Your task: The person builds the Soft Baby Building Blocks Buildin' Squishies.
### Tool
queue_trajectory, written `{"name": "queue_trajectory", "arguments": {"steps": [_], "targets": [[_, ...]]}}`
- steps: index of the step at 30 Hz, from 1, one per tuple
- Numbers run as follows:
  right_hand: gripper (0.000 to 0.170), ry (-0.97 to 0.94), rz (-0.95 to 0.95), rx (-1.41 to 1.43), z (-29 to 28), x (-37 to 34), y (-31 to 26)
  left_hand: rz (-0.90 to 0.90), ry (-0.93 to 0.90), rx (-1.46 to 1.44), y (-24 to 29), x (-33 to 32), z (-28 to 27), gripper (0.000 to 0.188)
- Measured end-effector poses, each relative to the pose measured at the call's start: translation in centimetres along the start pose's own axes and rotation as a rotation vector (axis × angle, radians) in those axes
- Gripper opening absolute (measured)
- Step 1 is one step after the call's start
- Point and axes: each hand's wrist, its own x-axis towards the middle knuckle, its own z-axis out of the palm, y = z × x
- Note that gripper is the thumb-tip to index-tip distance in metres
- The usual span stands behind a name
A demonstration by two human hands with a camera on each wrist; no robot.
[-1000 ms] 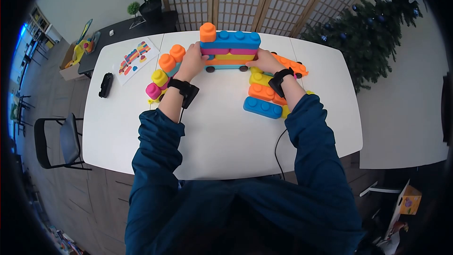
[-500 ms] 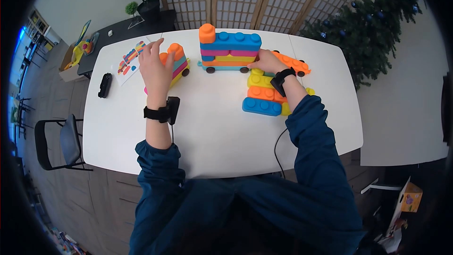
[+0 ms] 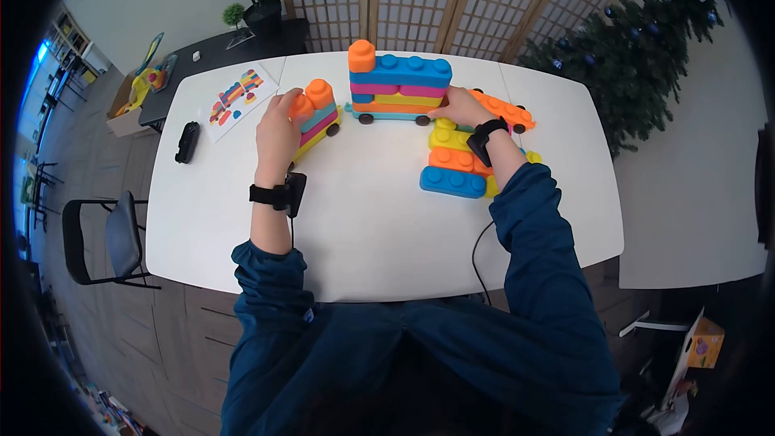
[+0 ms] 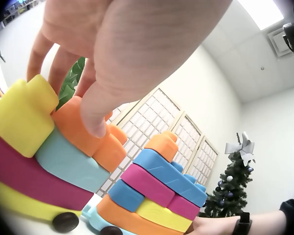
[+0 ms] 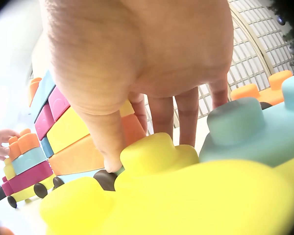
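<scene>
The left hand point(image 3: 277, 139) grips the top of a smaller wheeled block vehicle point(image 3: 318, 119); in the left wrist view its thumb lies on an orange block point(image 4: 78, 128) and its fingers reach over the far side. At the right end of a taller wheeled block vehicle point(image 3: 400, 77), the right hand point(image 3: 466, 108) holds the lower part, its thumb low by a wheel point(image 5: 105, 180) in the right wrist view. The two vehicles stand end to end, the smaller one angled. Whether they are joined, I cannot tell.
Loose yellow, orange and blue blocks point(image 3: 452, 182) lie near the right forearm, with an orange wheeled piece point(image 3: 504, 109) behind. A picture sheet point(image 3: 236, 102) and a black object point(image 3: 187, 142) are on the left of the white table point(image 3: 379, 234). A cable runs off the front edge.
The left hand has left the taller vehicle and moved left onto the smaller one, which now stands closer to the taller vehicle. The right hand has stayed at the taller vehicle's right end.
</scene>
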Motion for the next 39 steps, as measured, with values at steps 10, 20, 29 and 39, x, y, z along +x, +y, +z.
{"name": "queue_trajectory", "arguments": {"steps": [10, 20, 29, 39], "targets": [[0.061, -0.001, 0.022, 0.031, 0.2, -0.3, -0.4, 0.02, 0.012, 0.025, 0.4, 0.0, 0.8, 0.047], [0.064, 0.071, -0.079, 0.149, 0.6, -0.9, -0.4, 0.095, 0.079, 0.052, 0.9, -0.2, 0.5, 0.047], [0.048, 0.33, -0.078, 0.147, -5.6, -4.4, 5.2, 0.257, 0.099, 0.099, 2.4, -4.0, -1.9, 0.063], [0.047, 0.272, 0.184, -0.099, -7.5, -7.0, 12.9, 0.016, -0.022, 0.163, -0.8, -4.0, -1.0, 0.066]]}}
